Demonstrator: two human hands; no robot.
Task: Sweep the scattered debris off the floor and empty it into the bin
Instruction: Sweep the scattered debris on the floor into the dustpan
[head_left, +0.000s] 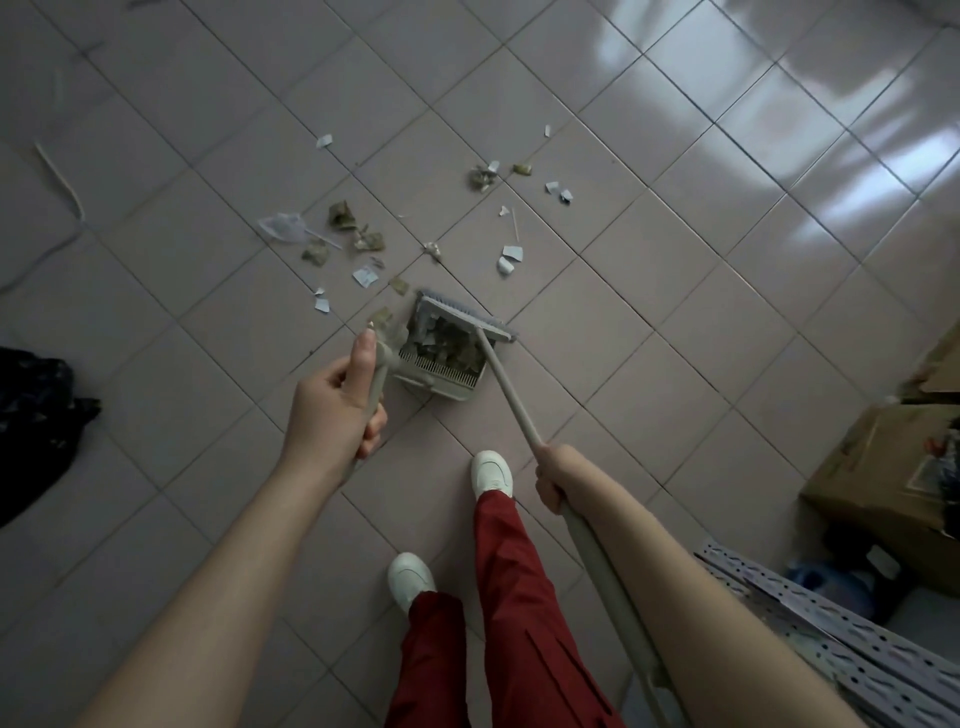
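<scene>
Left hand (340, 400) grips the dustpan (441, 358) handle; right hand (558, 475) grips the broom (470, 319), scraps (358, 234) scattered on the floor (675, 312).

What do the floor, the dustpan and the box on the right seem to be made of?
Floor: likely glazed ceramic tile, glossy; it mirrors bright light between dark grout lines. Dustpan: probably moulded plastic, matt beige, with thin comb teeth. Box: brown cardboard, dull, with a folded flap.
</scene>
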